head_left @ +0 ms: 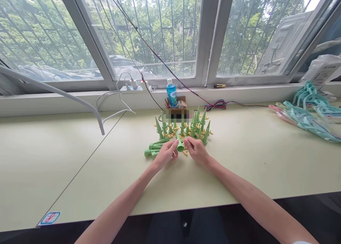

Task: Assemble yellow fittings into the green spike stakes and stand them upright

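Note:
My left hand (166, 153) pinches a green plastic cone spike (180, 145) at the middle of the pale green table (239, 158), its open end facing me. My right hand (196, 150) sits just right of it, fingers curled and pinched near the spike and a small yellow piece (185, 152); what it holds is too small to tell. Behind the hands stands a cluster of upright green spikes (197, 125) with small yellow parts among them. Several green spikes lie flat (154, 148) to the left of my left hand.
A blue drink bottle (171, 93) stands in a small cardboard box (178, 109) by the window sill. Red and black wires (218, 104) and white cables (117, 95) run along the sill. Teal clothes hangers (309, 112) lie at the right. A grey rod (66, 95) reaches in from the left.

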A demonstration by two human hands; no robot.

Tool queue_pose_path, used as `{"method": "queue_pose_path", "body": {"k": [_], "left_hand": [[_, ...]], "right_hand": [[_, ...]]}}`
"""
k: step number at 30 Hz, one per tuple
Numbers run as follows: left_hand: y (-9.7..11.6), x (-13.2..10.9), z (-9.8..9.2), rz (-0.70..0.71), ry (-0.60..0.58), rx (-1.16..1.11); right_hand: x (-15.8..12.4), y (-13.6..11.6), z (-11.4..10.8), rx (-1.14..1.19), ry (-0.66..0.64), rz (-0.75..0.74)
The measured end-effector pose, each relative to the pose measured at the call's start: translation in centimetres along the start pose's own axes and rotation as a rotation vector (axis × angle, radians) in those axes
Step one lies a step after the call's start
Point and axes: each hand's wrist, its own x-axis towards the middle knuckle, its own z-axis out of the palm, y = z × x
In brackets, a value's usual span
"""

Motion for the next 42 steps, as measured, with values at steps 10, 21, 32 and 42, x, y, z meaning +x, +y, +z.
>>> {"method": "queue_pose_path", "body": {"k": [10, 21, 32, 42], "left_hand": [[-0.5, 0.1, -0.1, 0.083, -0.019, 0.094], [-0.3, 0.1, 0.0, 0.145, 0.045, 0.110], [-1.6, 0.4, 0.0, 0.546, 0.235, 0.514], [-1.0, 0.4, 0.2, 0.369, 0.314, 0.379]], "right_hand": [[0.0, 0.2, -0.1, -0.031, -0.008, 0.037], [0.1, 0.3, 0.1, -0.058, -0.003, 0.044], [0.3, 0.3, 0.1, -0.079, 0.020, 0.088], [0.2, 0.1, 0.2, -0.029, 0.176, 0.075]]}}
